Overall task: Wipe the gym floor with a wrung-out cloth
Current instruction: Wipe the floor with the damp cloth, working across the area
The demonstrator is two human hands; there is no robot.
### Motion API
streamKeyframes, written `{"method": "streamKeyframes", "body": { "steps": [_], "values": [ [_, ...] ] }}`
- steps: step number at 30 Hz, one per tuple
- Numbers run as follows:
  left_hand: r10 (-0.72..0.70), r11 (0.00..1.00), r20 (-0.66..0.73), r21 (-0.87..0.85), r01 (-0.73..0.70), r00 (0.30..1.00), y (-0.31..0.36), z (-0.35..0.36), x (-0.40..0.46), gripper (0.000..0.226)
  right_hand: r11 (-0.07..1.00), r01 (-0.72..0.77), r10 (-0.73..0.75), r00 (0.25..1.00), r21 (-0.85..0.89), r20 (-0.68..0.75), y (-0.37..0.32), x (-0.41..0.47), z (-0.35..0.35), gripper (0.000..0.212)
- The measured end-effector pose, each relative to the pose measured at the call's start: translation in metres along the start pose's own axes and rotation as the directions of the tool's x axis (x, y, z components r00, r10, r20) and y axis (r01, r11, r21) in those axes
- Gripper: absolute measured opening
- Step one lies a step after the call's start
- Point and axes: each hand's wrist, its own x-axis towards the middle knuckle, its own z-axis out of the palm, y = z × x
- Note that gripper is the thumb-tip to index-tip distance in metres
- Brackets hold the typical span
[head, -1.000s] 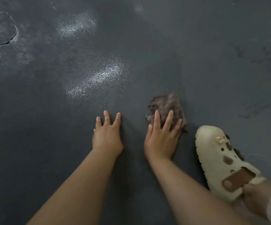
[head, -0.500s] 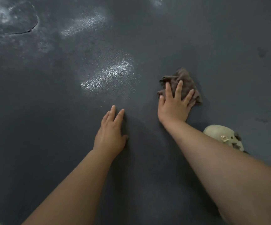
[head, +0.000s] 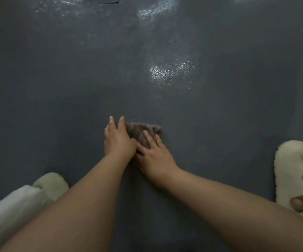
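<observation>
- right hand: flat, fingers spread and straight, pressing down on the cloth; no curl around it
- left hand: flat too, fingers straight and close together, palm on the floor, its thumb side touching the cloth's left edge and the right hand
- cloth: small brownish-grey rag, bunched and wrinkled, lying on the floor at frame centre, near part hidden under right fingers, far edge showing beyond both hands
- floor: dark grey, wet glossy patches further out, a crack line at top edge
- both forearms bare, reaching forward and converging, so the hands meet side by side; right wrist angled inward
- cream clog at right, well apart from cloth; a second cream shoe at lower left beside a pale trouser leg
</observation>
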Motion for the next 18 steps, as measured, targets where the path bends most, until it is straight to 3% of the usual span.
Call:
{"method": "streamKeyframes", "body": {
  "steps": [3,5,8,10,12,15,18],
  "values": [
    [-0.018,1.0,0.012,0.005,0.018,1.0,-0.012,0.002,-0.006,0.077,0.988,0.139,-0.145,0.986,-0.069,-0.078,0.008,-0.017,0.008,0.047],
    [0.001,1.0,0.006,0.019,-0.001,1.0,-0.018,0.004,-0.008,0.077,0.992,0.11,-0.118,0.985,-0.064,-0.126,0.029,-0.014,0.005,0.043],
    [0.019,0.998,0.03,0.052,-0.02,0.999,-0.028,0.007,-0.011,0.085,0.991,-0.131,0.127,0.967,-0.003,-0.221,0.07,-0.001,-0.009,0.045],
    [-0.026,0.996,0.072,0.082,0.02,0.997,-0.037,0.007,-0.013,0.096,0.937,-0.346,0.346,0.892,0.054,-0.29,0.091,0.006,-0.023,0.048],
    [-0.074,0.991,0.118,0.122,0.06,0.99,-0.046,0.009,-0.016,0.106,0.823,-0.542,0.568,0.786,0.167,-0.245,0.106,0.01,-0.032,0.049],
    [-0.084,0.989,0.178,0.133,0.061,0.98,-0.059,0.015,-0.021,0.11,0.753,-0.612,0.658,0.714,0.243,-0.239,0.097,0.018,-0.037,0.051],
    [-0.038,0.998,0.175,0.057,0.028,0.984,-0.072,0.018,-0.022,0.105,0.753,-0.597,0.655,0.724,0.278,-0.217,0.067,0.029,-0.033,0.053]
  ]
}}
